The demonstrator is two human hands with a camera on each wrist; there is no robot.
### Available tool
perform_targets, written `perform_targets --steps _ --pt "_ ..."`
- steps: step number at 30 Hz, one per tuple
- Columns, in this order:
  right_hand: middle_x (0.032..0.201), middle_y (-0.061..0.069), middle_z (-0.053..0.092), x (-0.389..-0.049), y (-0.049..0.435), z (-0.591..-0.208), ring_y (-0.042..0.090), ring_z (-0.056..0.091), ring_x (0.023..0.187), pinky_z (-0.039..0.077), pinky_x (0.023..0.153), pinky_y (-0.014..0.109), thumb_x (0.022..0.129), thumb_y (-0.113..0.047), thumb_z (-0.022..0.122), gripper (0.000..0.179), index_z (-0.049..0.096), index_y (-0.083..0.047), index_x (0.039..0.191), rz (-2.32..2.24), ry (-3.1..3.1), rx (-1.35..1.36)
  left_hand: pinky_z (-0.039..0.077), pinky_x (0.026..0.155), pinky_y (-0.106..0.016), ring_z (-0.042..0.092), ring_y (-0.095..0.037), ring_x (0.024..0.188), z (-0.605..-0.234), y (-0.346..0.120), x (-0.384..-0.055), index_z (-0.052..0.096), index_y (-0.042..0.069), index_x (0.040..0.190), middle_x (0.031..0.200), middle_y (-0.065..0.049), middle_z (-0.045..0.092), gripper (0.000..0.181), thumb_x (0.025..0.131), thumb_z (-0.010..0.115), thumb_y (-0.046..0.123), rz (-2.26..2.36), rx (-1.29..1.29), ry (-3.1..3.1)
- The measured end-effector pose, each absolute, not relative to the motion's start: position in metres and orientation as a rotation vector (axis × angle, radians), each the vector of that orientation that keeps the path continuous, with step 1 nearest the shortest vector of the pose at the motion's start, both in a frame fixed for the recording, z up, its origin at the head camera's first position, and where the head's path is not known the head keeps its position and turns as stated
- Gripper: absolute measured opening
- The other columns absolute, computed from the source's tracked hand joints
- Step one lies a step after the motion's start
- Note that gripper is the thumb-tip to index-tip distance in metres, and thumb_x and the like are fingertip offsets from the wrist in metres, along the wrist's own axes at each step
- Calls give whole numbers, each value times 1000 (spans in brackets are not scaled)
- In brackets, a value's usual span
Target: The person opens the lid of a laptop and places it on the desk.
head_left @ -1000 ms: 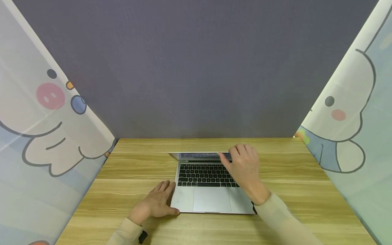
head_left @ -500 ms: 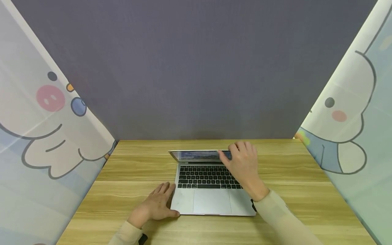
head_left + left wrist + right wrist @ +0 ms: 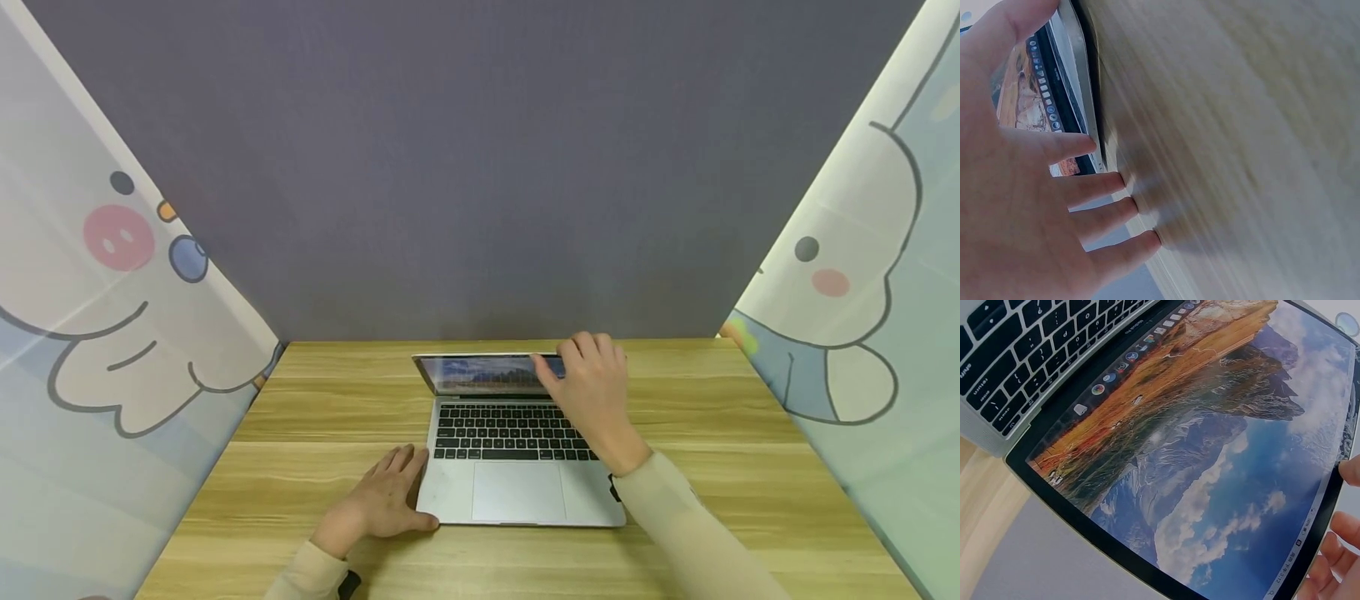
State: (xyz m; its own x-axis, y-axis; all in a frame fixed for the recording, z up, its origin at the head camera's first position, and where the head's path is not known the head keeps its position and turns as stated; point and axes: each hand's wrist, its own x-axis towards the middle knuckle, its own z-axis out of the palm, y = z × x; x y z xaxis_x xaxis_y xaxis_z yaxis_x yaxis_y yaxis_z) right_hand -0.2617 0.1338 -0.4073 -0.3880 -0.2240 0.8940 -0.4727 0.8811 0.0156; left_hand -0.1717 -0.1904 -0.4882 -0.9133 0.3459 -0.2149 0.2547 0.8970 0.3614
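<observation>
A silver laptop [image 3: 518, 492] lies on the wooden table, its lid raised and its screen [image 3: 1204, 444] lit with a mountain picture. At the lid's top edge, toward the right, my right hand [image 3: 596, 396] pinches the rim, thumb on the screen side and fingers behind. Beside the base's left edge rests my left hand [image 3: 382, 498], fingers spread. Its thumb touches the front left corner, and the other fingertips reach the table by the side edge, as the left wrist view shows [image 3: 1029, 187] with the palm near. The right part of the keyboard [image 3: 502, 432] is hidden behind my right forearm.
The wooden table [image 3: 300, 400] ends at a dark grey panel [image 3: 480, 183] behind the laptop. Cartoon-printed curtains [image 3: 97, 333] stand along the left and right sides of the table.
My right hand has moved up and back with the lid, tilting it further from the keyboard so more of the screen shows. My left hand has stayed by the base.
</observation>
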Motion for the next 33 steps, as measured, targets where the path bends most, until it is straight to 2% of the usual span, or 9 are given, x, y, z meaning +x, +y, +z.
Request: perform_targets --steps 10,17,33 --pt "82 15 65 -269 133 -404 37 55 76 42 64 49 85 -40 80 39 67 -3 80 309 -2023 480 25 117 -64 25 -51 146 -489 -191 -173 35 0 156 159 -30 30 112 75 80 63 481 452 2779" --pt "82 14 66 -278 132 -401 37 56 75 40 61 47 86 -39 80 38 67 -4 80 300 -2025 469 25 116 -65 25 -52 146 -490 -192 -173 34 1 157 159 -30 30 113 75 80 64 477 451 2780" --pt "82 12 63 -291 131 -394 35 52 76 39 64 48 90 -41 76 39 65 -5 82 301 -2108 449 26 116 -65 27 -53 145 -489 -191 -174 34 0 156 158 -31 31 112 75 81 63 469 450 2786"
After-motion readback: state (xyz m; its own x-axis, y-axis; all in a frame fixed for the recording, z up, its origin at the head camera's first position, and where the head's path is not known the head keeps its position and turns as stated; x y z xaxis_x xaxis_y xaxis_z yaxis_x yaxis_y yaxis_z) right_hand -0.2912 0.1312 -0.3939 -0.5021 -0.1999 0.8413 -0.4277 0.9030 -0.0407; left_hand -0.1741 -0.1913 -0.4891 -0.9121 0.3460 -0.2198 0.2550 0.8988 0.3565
